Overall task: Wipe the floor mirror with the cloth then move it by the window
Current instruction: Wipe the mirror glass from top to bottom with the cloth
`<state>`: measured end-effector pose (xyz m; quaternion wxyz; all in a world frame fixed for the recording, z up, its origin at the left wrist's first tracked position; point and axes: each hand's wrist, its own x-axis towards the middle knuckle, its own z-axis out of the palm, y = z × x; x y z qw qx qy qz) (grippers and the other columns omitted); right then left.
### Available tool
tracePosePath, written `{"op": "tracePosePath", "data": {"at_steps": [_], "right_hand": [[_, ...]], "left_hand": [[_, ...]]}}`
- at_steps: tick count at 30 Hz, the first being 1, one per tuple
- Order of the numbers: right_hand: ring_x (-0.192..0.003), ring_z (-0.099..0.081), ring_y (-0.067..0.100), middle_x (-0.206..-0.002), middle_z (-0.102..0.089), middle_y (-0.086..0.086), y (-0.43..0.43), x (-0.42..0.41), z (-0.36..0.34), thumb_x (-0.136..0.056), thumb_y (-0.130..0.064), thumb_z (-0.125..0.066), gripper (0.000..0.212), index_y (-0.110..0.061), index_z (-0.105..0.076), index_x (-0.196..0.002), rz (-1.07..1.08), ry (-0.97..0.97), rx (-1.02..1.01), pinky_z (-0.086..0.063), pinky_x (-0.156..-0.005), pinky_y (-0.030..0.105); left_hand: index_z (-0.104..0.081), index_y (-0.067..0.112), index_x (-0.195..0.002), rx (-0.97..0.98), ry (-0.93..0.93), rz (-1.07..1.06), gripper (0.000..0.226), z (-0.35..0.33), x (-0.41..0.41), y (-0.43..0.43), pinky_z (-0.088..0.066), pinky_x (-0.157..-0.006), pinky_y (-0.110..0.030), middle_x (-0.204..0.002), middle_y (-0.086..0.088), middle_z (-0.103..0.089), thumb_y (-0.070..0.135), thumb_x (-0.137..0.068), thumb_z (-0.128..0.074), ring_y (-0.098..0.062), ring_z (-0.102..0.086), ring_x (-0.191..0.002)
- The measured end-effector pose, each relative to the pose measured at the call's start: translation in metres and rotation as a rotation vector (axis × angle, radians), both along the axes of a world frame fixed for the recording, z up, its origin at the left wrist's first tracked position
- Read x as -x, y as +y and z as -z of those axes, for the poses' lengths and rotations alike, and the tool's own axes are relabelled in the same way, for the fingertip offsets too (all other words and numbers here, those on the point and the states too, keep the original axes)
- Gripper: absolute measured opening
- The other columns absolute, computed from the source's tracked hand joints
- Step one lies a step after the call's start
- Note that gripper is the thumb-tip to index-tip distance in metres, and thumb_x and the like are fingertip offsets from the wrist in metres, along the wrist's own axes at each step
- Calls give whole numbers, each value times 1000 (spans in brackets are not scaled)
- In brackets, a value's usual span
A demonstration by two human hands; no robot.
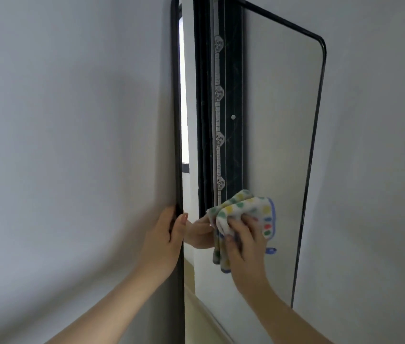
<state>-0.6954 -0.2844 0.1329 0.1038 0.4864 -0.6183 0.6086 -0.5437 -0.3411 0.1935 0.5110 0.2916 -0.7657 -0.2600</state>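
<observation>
A tall floor mirror (278, 120) with a thin black frame and rounded corners leans against a pale wall. My left hand (165, 234) grips the frame's left edge about halfway down, thumb on the front. My right hand (244, 242) holds a white cloth (248, 209) with coloured dots and a blue border, bunched and pressed flat on the glass in the mirror's lower middle. The glass reflects the cloth, a hand, a dark patterned door frame and a bright window strip.
Pale grey wall (60, 145) fills the left of the view and the area right of the mirror. The mirror's bottom edge and the floor lie out of view.
</observation>
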Motion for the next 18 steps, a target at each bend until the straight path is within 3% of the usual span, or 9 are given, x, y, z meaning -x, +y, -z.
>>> {"op": "tracePosePath", "data": {"at_steps": [2, 5, 7, 8, 11, 13, 15, 18], "right_hand": [[-115, -44, 21, -121, -43, -7, -4, 18, -9, -89, -31, -43, 26, -32, -53, -112, 46, -9, 17, -41, -98, 39], [-112, -45, 23, -115, -42, -3, -16, 42, -36, -95, -22, -46, 24, -25, -53, -117, 179, -264, -38, -41, -100, 46], [-115, -44, 24, -122, -46, 2, -19, 15, -37, -89, -24, -48, 26, -32, -52, -114, 159, -155, 5, -42, -97, 44], [-115, -43, 23, -123, -49, 4, -18, -5, -30, -84, -27, -48, 27, -35, -52, -110, 137, 6, 23, -43, -93, 40], [-109, -45, 24, -116, -54, 1, -11, -36, -10, -77, -32, -44, 27, -38, -51, -102, 90, 311, -30, -31, -86, 24], [-108, -47, 28, -115, -54, 2, -13, -29, -28, -77, -37, -42, 27, -38, -53, -102, 117, 225, -4, -31, -88, 23], [-109, -46, 29, -117, -53, 5, -18, -21, -48, -78, -43, -38, 37, -30, -57, -106, 162, 87, 25, -38, -90, 32], [-107, -47, 26, -116, -54, 3, -13, -32, -38, -80, -39, -40, 30, -35, -52, -108, 173, 190, -1, -40, -86, 34]], "left_hand": [[-44, 17, -91, 5, 3, -3, 9, -2, -1, 3, -35, -60, 1, -69, 13, -45, 20, -96, -38, 2, -45, -65], [-44, 19, -94, -50, 3, 8, 8, -1, -1, 3, -34, -60, 3, -70, 16, -43, 22, -96, -37, 4, -44, -67], [-45, 18, -89, -82, -9, 17, 14, 2, 0, -1, -38, -60, -3, -68, 13, -46, 26, -96, -36, -1, -48, -65], [-47, 18, -85, -92, -20, 31, 18, 3, 1, -3, -42, -60, -9, -66, 10, -49, 28, -96, -36, -5, -50, -64], [-47, 28, -76, -145, -38, 66, 21, 9, 0, -9, -48, -59, -28, -66, 7, -54, 32, -95, -37, -10, -55, -64], [-47, 31, -80, -151, -64, 81, 17, 11, -2, -8, -46, -60, -28, -69, 9, -54, 32, -95, -37, -8, -55, -67], [-48, 27, -85, -143, -69, 83, 15, 12, -3, -7, -45, -60, -27, -69, 10, -53, 31, -95, -38, -7, -54, -67], [-48, 26, -85, -167, -67, 84, 15, 13, -3, -5, -47, -61, -29, -70, 10, -53, 31, -95, -38, -8, -54, -68]]}}
